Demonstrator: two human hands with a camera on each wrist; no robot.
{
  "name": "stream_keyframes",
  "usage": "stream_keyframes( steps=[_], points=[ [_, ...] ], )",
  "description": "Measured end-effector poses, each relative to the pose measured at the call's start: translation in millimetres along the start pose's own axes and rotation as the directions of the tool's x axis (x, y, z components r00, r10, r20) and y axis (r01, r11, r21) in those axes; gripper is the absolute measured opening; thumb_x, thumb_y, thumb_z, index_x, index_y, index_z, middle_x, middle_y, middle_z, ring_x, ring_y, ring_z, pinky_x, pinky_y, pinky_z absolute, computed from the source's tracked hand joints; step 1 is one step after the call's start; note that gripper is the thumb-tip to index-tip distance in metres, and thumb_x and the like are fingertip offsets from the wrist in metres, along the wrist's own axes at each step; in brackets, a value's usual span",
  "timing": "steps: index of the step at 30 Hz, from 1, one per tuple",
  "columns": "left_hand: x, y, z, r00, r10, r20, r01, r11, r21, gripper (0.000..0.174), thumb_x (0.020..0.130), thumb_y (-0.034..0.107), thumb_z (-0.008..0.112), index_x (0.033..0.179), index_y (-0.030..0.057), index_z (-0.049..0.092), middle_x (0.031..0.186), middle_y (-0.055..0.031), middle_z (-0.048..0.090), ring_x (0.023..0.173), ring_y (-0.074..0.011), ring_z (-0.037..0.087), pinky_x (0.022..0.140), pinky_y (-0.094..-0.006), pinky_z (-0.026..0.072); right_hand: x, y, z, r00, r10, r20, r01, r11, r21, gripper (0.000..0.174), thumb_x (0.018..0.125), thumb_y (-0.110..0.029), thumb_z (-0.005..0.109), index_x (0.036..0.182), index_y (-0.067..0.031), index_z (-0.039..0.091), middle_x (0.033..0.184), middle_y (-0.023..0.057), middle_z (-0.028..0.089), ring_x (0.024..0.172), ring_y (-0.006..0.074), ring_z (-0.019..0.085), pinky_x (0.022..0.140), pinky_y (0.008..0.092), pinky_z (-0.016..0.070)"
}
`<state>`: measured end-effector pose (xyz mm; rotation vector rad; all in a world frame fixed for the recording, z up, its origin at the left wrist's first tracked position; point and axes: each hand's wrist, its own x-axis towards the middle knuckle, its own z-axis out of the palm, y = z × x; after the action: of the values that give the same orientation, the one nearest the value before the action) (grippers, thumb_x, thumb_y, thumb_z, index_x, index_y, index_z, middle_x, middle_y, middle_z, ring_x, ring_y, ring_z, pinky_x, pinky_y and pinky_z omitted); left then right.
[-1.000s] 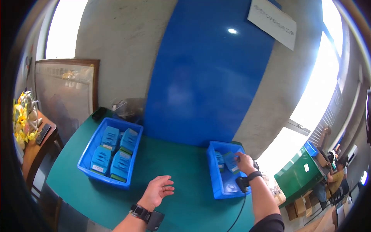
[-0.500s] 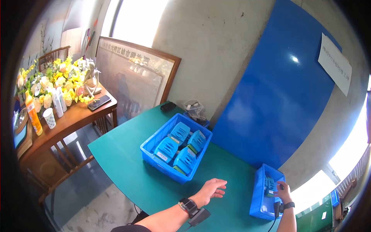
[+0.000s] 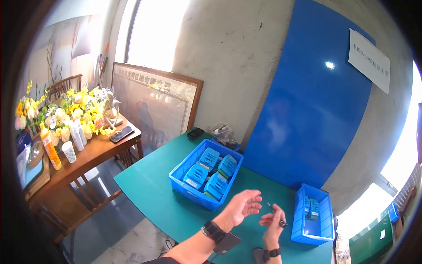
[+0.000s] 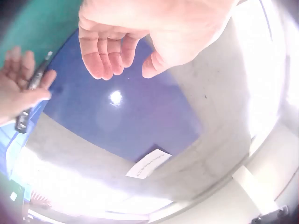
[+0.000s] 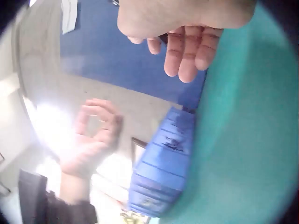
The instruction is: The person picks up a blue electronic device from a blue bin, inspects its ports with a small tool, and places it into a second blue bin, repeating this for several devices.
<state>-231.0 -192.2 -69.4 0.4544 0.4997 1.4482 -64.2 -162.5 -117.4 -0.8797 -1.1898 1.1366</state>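
My right hand holds a slim dark pen-shaped tool with a thin metal tip; the thumb lies across it in the left wrist view. It hovers over the green table, just left of the smaller blue bin. Inside that bin are blue slotted devices. My left hand is raised with its fingers loosely bent and nothing in them. It is near the front right corner of the larger blue bin, which contains several blue slotted devices with green undersides.
At the green table's back edge lie a black object and a clear plastic bag. Behind it stand a blue panel and a framed picture. A wooden table with flowers is at left.
The head view has swung left. My right hand has come out of the smaller bin, moving left toward my left hand with the pen-shaped tool. The left hand stays raised and empty.
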Motion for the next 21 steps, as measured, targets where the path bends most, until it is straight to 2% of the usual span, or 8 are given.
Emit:
stream_keyframes(
  steps=[3,6,8,10,11,14,18,21],
  points=[
    [-12,51,5,0.966,0.230,-0.117,-0.199,0.953,0.226,0.025,0.089,0.023,0.065,0.106,0.0053,0.058,0.094,-0.0062,0.063,0.079,-0.0166,0.062,0.066,-0.0299,0.0530,-8,11,4,0.995,0.002,0.099,0.008,0.995,-0.103,0.036,0.100,-0.030,0.046,0.114,0.0010,0.057,0.065,0.0074,0.062,0.049,0.0129,0.058,0.045,0.0229,0.0454],
    [-8,103,-17,0.822,0.537,-0.190,-0.350,0.739,0.576,0.027,0.088,0.022,0.066,0.106,0.0044,0.058,0.093,-0.0068,0.063,0.079,-0.0165,0.062,0.067,-0.0281,0.0521,-8,15,3,0.988,-0.005,0.155,0.025,0.991,-0.129,0.032,0.100,-0.026,0.047,0.112,0.0012,0.059,0.064,0.0065,0.062,0.049,0.0115,0.057,0.045,0.0226,0.0455],
    [4,133,-47,0.694,0.697,-0.180,-0.145,0.381,0.913,0.036,0.084,0.028,0.069,0.107,0.0028,0.058,0.096,-0.0098,0.063,0.084,-0.0206,0.062,0.072,-0.0307,0.0520,-6,18,-2,0.987,0.001,0.161,0.019,0.992,-0.124,0.031,0.100,-0.025,0.047,0.111,0.0012,0.059,0.063,0.0057,0.061,0.049,0.0105,0.057,0.045,0.0227,0.0459],
    [9,154,-68,0.623,0.762,-0.180,0.313,-0.032,0.949,0.047,0.079,0.035,0.073,0.108,0.0008,0.057,0.098,-0.0136,0.063,0.090,-0.0253,0.062,0.079,-0.0342,0.0511,-3,19,-2,0.992,0.028,0.119,-0.018,0.996,-0.083,0.030,0.100,-0.024,0.047,0.110,0.0013,0.060,0.061,0.0044,0.059,0.050,0.0091,0.056,0.045,0.0222,0.0457],
    [9,159,-78,0.619,0.766,-0.177,0.424,-0.136,0.896,0.060,0.075,0.040,0.075,0.113,-0.0022,0.056,0.105,-0.0186,0.063,0.099,-0.0289,0.061,0.085,-0.0371,0.0497,-3,19,-2,0.993,0.035,0.117,-0.026,0.996,-0.082,0.030,0.100,-0.025,0.047,0.110,0.0012,0.060,0.061,0.0041,0.059,0.050,0.0089,0.056,0.044,0.0221,0.0456],
    [6,169,-77,0.718,0.582,-0.381,0.554,-0.148,0.819,0.067,0.073,0.041,0.076,0.117,-0.0053,0.054,0.111,-0.0211,0.062,0.104,-0.0295,0.061,0.085,-0.0373,0.0497,-3,14,0,0.986,0.056,0.157,-0.038,0.992,-0.118,0.029,0.099,-0.024,0.049,0.109,0.0009,0.061,0.060,0.0031,0.057,0.051,0.0082,0.055,0.045,0.0223,0.0461],
    [5,169,-73,0.773,0.388,-0.502,0.604,-0.209,0.770,0.073,0.067,0.043,0.081,0.118,-0.0044,0.059,0.117,-0.0217,0.062,0.110,-0.0319,0.060,0.091,-0.0398,0.0494,-6,17,-1,0.980,0.053,0.194,-0.033,0.994,-0.104,0.027,0.099,-0.023,0.051,0.107,0.0005,0.062,0.060,0.0028,0.056,0.051,0.0077,0.054,0.046,0.0225,0.0465],
    [4,175,-82,0.800,0.367,-0.474,0.565,-0.195,0.802,0.071,0.064,0.041,0.082,0.115,-0.0040,0.061,0.116,-0.0203,0.063,0.110,-0.0309,0.060,0.091,-0.0381,0.0494,-3,19,0,0.979,0.048,0.198,-0.033,0.997,-0.075,0.026,0.098,-0.022,0.051,0.106,0.0001,0.062,0.061,0.0031,0.057,0.051,0.0076,0.054,0.046,0.0225,0.0466]
  ],
)
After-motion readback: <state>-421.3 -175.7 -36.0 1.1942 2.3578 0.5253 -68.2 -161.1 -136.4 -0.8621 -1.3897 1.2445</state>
